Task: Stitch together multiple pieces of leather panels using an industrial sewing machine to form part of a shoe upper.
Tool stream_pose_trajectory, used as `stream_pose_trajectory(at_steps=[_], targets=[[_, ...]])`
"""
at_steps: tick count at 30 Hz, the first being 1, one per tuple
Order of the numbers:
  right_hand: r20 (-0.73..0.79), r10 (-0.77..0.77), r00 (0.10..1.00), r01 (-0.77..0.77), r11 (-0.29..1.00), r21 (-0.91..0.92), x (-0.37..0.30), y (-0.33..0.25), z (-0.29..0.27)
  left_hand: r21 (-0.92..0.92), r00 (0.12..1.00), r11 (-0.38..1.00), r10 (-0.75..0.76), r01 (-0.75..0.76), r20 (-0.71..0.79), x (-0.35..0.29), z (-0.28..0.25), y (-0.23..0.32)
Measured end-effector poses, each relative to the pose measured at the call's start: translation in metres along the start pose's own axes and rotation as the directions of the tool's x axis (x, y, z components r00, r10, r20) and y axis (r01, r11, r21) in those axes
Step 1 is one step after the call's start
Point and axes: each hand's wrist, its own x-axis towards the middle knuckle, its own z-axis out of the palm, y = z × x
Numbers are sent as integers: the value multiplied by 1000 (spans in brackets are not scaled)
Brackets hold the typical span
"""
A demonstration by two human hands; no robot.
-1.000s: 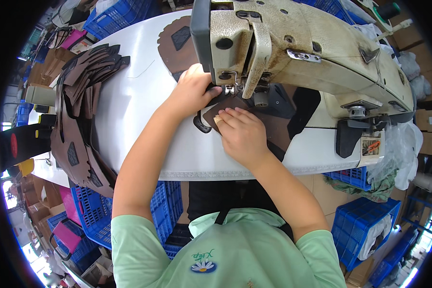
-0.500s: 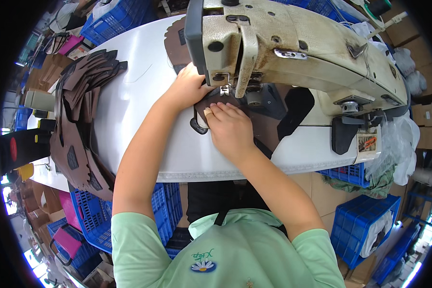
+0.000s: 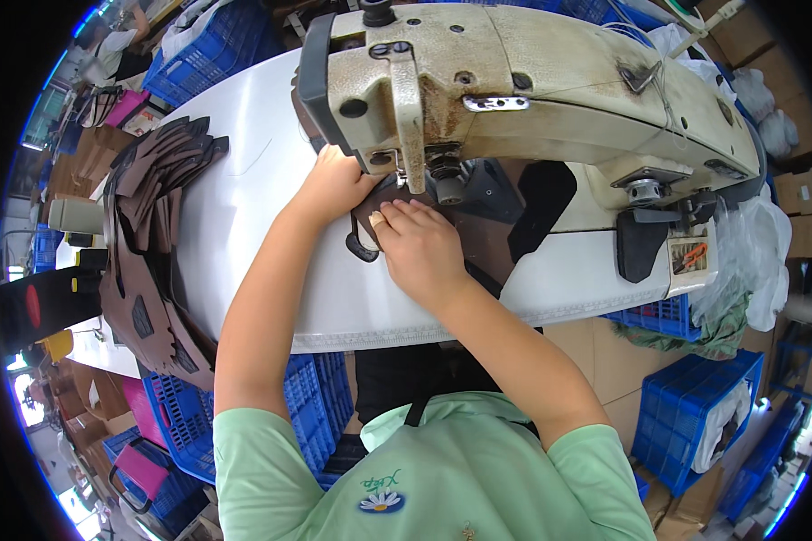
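Under the head of a cream sewing machine [image 3: 460, 77] lies a brown, leather-like piece [image 3: 492, 236] with black patches. My right hand [image 3: 419, 245] rests flat on its near part, just in front of the presser foot. A tan wrap circles one finger, and the fingers are stretched out. To the left of the needle area, my left hand [image 3: 334, 187] lies at the piece's edge with its thumb stretched toward the foot. Its other fingertips are partly hidden behind the machine head. A rounded black tab [image 3: 361, 248] sticks out beside my right hand.
A pile of similar brown pieces [image 3: 158, 307] hangs over the white table's [image 3: 262, 207] left end. Blue crates [image 3: 695, 415] stand below on both sides. Near the table's right end are a small tray with orange-handled snips [image 3: 692, 257] and clear plastic bags [image 3: 740, 261].
The view has shifted a little, so the machine head appears farther left and the pile slightly lower. Both hands stay on the brown piece near the presser foot.
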Motion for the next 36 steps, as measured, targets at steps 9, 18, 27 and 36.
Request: stream_pose_trajectory(at_steps=[9,18,27,36], targets=[[190,-26,981,22,999,23,0,19,-48,368,990,921,139,-130,2,-33,-9,24],[276,-53,960,81,992,-92,-1,17,-54,282,855,873,243,-399,458,-21,-66,16],[399,-43,916,-16,989,145,0,43,-55,472,759,595,486,-651,434,-22,-54,6],[343,-62,937,-18,974,226,-7,56,-60,558,908,734,197,-387,370,-18,-50,49]])
